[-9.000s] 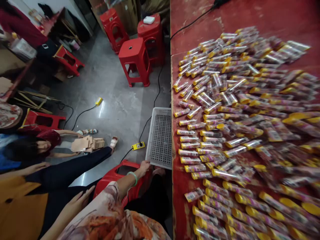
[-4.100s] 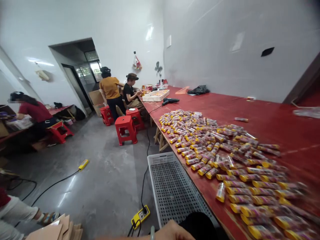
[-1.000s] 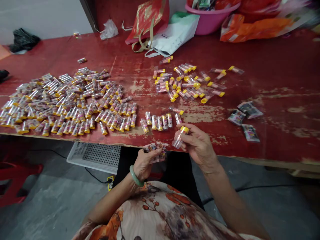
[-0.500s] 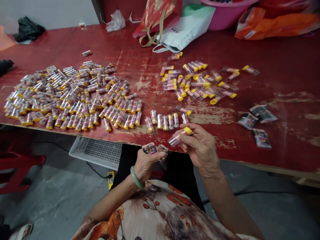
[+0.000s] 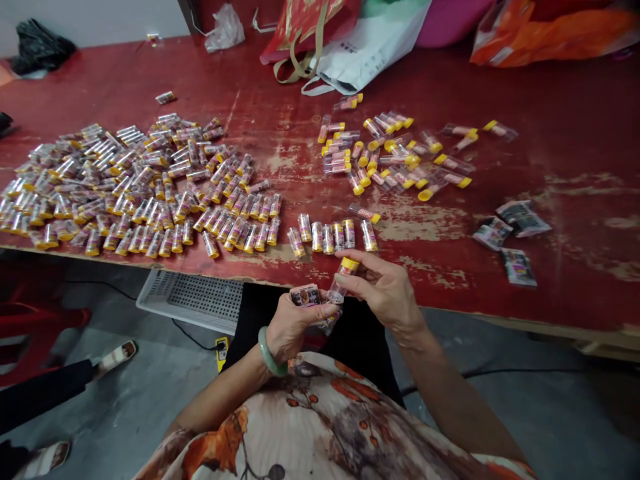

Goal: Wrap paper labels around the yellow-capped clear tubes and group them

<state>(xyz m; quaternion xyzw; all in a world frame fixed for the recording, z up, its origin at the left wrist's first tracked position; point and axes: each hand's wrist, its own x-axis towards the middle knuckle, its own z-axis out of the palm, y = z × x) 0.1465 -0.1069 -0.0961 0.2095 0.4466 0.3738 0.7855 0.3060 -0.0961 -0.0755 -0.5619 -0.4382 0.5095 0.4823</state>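
The right hand (image 5: 389, 292) pinches a tube (image 5: 344, 272) near its cap (image 5: 350, 264), seemingly leaving the clear end (image 5: 335, 294) free; the left hand (image 5: 294, 325) clamps packets (image 5: 305, 295).

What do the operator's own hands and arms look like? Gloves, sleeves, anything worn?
No gloves on either hand. The left hand has a smooth, pale green bangle at its wrist; the right hand has a bare wrist. Forearms uncovered below the sleeves of a pale top printed with orange leaves and berries.

A scuffed red table (image 5: 560, 127) runs along a pale wall (image 5: 95, 20) above grey floor (image 5: 165, 393).
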